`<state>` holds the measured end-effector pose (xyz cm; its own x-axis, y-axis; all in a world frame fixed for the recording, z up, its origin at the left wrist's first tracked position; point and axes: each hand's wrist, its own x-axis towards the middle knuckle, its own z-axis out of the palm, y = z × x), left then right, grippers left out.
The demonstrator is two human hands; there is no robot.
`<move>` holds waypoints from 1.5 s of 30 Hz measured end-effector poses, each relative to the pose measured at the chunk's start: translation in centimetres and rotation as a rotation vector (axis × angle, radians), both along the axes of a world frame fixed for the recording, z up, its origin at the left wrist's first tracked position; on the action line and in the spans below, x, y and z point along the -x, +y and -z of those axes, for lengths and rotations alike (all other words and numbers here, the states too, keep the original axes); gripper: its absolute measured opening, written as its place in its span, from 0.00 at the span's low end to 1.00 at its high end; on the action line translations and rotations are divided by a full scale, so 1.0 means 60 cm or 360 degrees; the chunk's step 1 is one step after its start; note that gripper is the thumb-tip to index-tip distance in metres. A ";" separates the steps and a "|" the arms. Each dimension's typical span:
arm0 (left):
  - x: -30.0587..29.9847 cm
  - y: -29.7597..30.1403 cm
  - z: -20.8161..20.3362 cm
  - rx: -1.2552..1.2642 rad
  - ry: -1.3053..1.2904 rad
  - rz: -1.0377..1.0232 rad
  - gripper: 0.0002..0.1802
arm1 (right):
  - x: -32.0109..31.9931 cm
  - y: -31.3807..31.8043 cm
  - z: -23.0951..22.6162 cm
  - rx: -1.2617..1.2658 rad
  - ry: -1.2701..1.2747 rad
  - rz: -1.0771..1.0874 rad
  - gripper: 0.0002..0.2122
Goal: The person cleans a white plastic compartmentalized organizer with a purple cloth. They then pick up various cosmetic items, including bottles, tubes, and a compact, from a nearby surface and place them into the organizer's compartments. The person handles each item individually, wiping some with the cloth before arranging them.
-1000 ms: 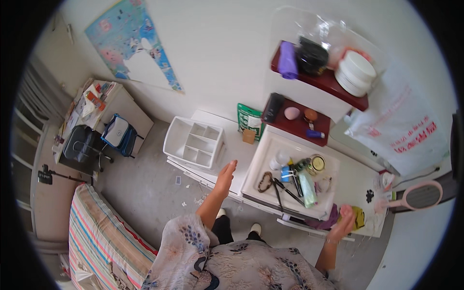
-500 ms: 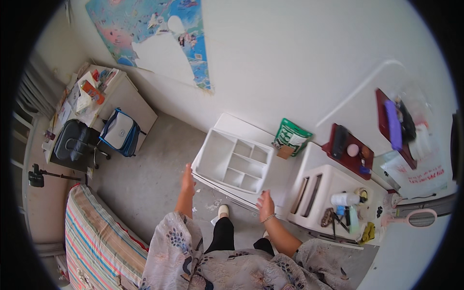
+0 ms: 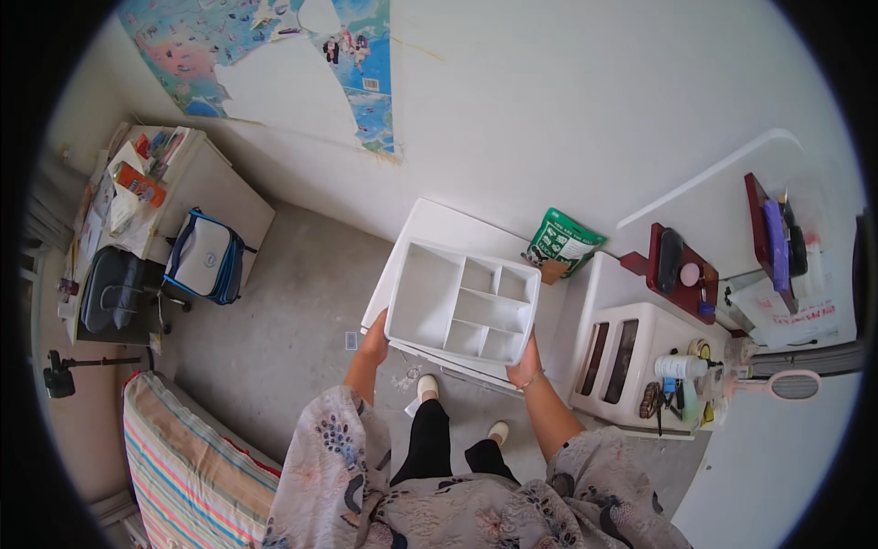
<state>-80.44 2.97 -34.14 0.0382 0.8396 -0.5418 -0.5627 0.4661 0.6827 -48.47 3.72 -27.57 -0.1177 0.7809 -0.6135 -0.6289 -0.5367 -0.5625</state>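
Note:
A white divided organizer box (image 3: 426, 290) with one large compartment and several small ones is between my hands, over the near part of a white tabletop (image 3: 402, 240). My left hand (image 3: 372, 341) grips its left near corner, with the fingers partly hidden at the side. At the right near corner, my right hand (image 3: 526, 364) holds the box, its fingers against the outer wall. The compartments hold nothing that I can see. Whether the box's base still touches the tabletop cannot be told.
Behind the box stands a green pouch (image 3: 562, 242). To the right are a white slotted case (image 3: 608, 359), a bottle (image 3: 680, 367), dark red shelves (image 3: 675, 274) and a pink handheld mirror or brush (image 3: 794, 386). A striped mattress (image 3: 187, 467), school bag (image 3: 208, 256) and desk (image 3: 215, 197) lie left.
Both hands were apart from the box and have closed on its near corners. The box now sits slightly nearer to me over the tabletop. The view has shifted a little.

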 end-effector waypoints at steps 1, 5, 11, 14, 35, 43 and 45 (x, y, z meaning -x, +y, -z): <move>0.000 -0.004 -0.012 -0.0006 -0.0014 -0.0042 0.30 | -0.002 -0.001 -0.010 -0.0031 -0.0025 -0.0008 0.28; -0.012 -0.007 -0.127 -0.0106 0.0110 -0.0086 0.30 | -0.020 -0.008 -0.115 -0.0142 -0.0077 -0.0114 0.33; -0.062 -0.108 -0.465 -0.0206 0.0275 0.0041 0.34 | -0.070 -0.130 -0.413 -0.0292 -0.0129 -0.0378 0.44; -0.116 -0.197 -0.599 -0.0346 0.0367 -0.0011 0.36 | -0.129 -0.216 -0.529 -0.0487 -0.0207 -0.0418 0.44; -0.834 -0.519 -1.096 -0.0810 -0.0008 0.0884 0.37 | -0.789 -0.746 -1.046 -0.0662 -0.0799 0.0160 0.44; -1.170 -0.485 -1.041 -0.0743 -0.0208 0.1289 0.42 | -1.046 -0.810 -1.033 -0.0382 -0.1223 0.0535 0.47; -1.217 -0.473 -1.021 -0.0656 -0.0280 0.1352 0.40 | -1.046 -0.817 -1.033 -0.0286 -0.1313 0.0691 0.48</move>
